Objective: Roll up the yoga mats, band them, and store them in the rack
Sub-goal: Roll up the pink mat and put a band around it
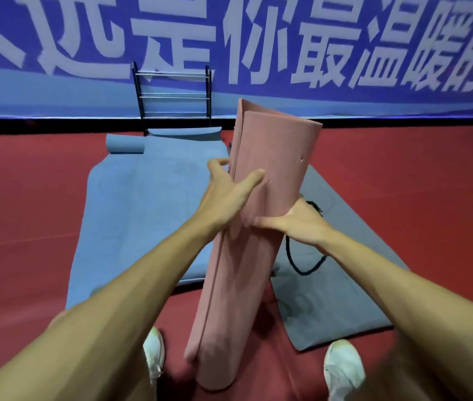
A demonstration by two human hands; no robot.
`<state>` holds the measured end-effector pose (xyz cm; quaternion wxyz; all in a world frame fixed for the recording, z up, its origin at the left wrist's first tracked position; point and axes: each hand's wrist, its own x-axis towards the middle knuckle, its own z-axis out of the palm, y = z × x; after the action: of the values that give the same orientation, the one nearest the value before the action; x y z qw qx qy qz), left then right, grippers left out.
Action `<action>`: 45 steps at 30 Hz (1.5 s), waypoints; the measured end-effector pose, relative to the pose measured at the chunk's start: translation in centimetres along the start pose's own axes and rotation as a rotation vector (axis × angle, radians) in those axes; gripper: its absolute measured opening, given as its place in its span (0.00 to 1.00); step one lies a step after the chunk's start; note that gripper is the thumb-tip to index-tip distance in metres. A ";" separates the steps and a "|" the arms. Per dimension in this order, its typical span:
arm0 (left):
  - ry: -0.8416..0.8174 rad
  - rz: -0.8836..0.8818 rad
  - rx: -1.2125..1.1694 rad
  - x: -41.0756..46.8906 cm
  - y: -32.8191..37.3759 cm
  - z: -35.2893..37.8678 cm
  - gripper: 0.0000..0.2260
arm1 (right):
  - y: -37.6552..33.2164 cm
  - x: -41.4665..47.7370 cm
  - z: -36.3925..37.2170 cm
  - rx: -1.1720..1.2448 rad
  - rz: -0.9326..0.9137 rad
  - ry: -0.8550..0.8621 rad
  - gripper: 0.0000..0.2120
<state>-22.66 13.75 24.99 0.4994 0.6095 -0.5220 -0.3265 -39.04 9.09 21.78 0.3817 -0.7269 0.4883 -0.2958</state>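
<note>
A rolled pink yoga mat is held nearly upright in front of me, its lower end down between my feet. My left hand grips its left side, thumb across the front and fingers round the loose outer edge. My right hand wraps the roll's right side lower down, thumb across the front. A dark elastic band hangs in a loop under my right hand. A blue mat lies flat on the floor at the left, its far end curled. A grey mat lies flat at the right. The black rack stands against the far wall.
The floor is red. A blue banner with large white characters covers the wall behind the rack. My two white shoes stand either side of the mat's lower end.
</note>
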 end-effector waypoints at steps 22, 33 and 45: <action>0.168 0.229 0.082 -0.3 0.9 -5.6 0.48 | -2.9 -1.6 -3.8 -0.034 0.076 -0.162 0.24; 0.095 0.306 -0.006 -1.0 0.4 -5.1 0.47 | -16.2 -0.5 -2.4 -0.163 -0.154 0.049 0.52; -0.074 0.238 -0.026 -1.6 2.1 -3.2 0.52 | -15.7 -1.0 -2.4 -0.209 -0.033 0.162 0.47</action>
<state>-20.74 16.20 27.67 0.5230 0.5244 -0.6043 -0.2938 -33.75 13.02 36.28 0.2581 -0.7444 0.5335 -0.3074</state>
